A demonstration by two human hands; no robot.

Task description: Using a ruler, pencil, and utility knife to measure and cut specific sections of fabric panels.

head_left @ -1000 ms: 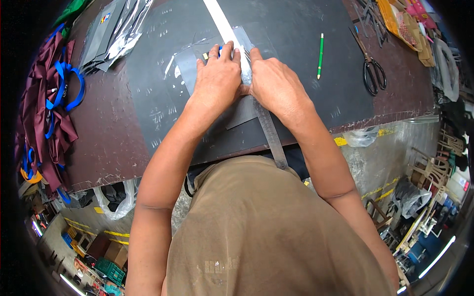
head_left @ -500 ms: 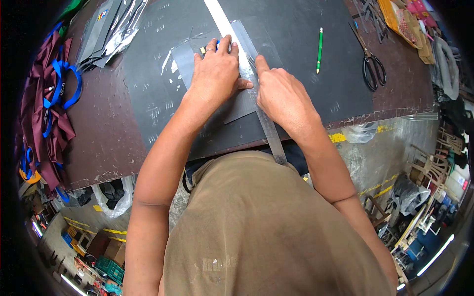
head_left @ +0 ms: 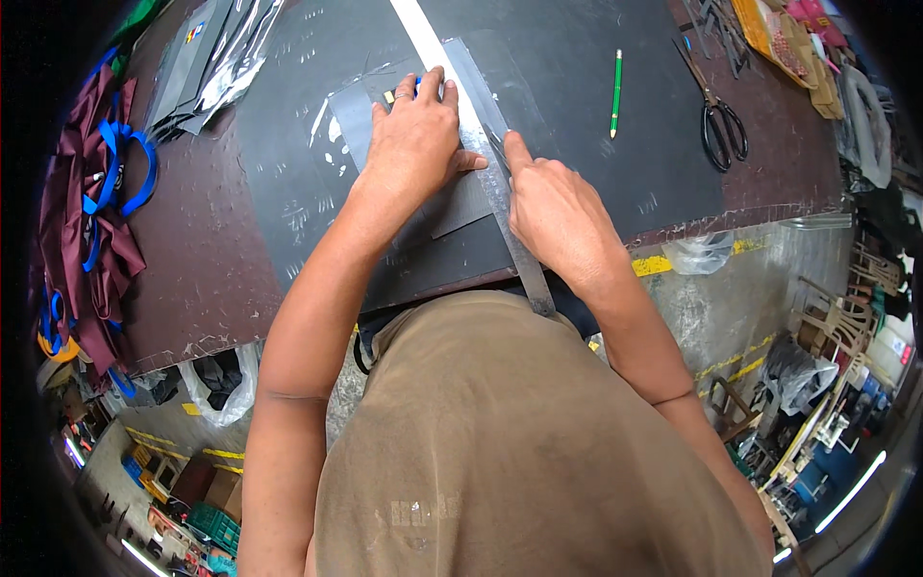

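A long steel ruler (head_left: pixel 525 271) lies at a slant across a grey sheet (head_left: pixel 352 117) on a black cutting mat (head_left: pixel 586 163), its near end sticking out past the table edge. My left hand (head_left: pixel 415 144) lies flat, fingers spread, pinning down the ruler and the sheet. My right hand (head_left: pixel 562 216) rests against the ruler's right edge with the index finger stretched forward, closed on what looks like a thin blade (head_left: pixel 496 146) whose tip touches the sheet beside the ruler.
A green pencil (head_left: pixel 616 93) and black scissors (head_left: pixel 719 120) lie on the right of the table. Maroon bags with blue handles (head_left: pixel 91 212) are piled on the left, with shiny wrapped sheets (head_left: pixel 207 67) behind them. A white strip (head_left: pixel 413 19) runs away at the top.
My right hand has slid along the ruler's edge toward me. My left hand has shifted a little farther up the ruler and still presses down.
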